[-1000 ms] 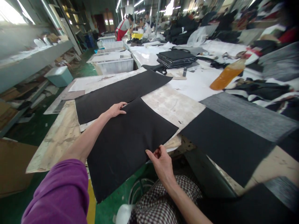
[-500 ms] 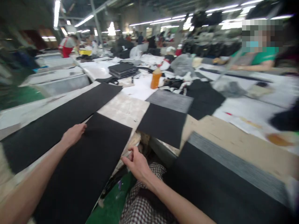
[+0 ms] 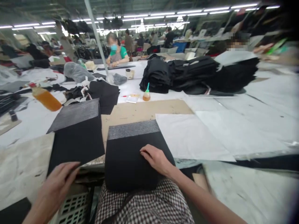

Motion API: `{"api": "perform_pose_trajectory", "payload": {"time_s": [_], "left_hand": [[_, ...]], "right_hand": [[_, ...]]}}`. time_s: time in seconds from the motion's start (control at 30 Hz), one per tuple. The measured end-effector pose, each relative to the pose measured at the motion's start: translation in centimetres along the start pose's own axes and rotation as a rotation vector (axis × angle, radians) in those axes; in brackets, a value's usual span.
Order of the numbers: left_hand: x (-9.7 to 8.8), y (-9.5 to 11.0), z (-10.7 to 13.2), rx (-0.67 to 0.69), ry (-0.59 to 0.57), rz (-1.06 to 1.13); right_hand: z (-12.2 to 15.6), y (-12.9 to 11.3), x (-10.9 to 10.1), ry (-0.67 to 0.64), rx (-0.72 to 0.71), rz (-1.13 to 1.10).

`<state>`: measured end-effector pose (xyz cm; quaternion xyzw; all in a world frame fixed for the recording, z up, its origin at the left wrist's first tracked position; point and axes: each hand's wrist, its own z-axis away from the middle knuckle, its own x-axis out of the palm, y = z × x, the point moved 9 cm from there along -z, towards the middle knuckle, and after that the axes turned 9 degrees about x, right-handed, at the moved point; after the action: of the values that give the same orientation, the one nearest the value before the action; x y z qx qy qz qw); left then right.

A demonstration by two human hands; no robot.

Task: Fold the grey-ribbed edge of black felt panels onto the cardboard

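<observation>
Held right fingers curled over the panel spanning lap and bench, with any pinch unclear, and left fingers half-open, seemingly empty, probably best spread flat to prevent creasing.

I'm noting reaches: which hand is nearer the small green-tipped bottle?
Right. The right hand is at the middle black panel, the green-tipped bottle beyond it; the left hand is farther, to the bottle's left.

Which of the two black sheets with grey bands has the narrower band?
The middle sheet, with the right hand over it; its grey band is narrow, while the sheet to its left has a deeper one.
</observation>
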<state>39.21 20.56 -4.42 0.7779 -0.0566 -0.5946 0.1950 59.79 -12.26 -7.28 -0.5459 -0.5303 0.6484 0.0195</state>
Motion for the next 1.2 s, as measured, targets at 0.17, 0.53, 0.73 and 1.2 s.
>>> {"api": "perform_pose_trajectory", "payload": {"time_s": [0.17,0.53,0.73,1.2], "left_hand": [[10.6,16.6,-11.9,0.336,-0.064,0.205],[20.3,24.0,-19.3,0.432,-0.027,-0.015],[20.1,24.7,-19.6,0.405,-0.021,0.028],[19.7,26.3,-18.5,0.549,-0.013,0.142]], "right_hand": [[0.0,5.6,-5.1,0.241,0.036,0.231],[-0.1,8.7,-6.2,0.264,0.106,0.209],[-0.4,9.2,-6.7,0.277,0.114,0.190],[-3.6,5.2,-8.2,0.110,-0.245,0.200]]}}
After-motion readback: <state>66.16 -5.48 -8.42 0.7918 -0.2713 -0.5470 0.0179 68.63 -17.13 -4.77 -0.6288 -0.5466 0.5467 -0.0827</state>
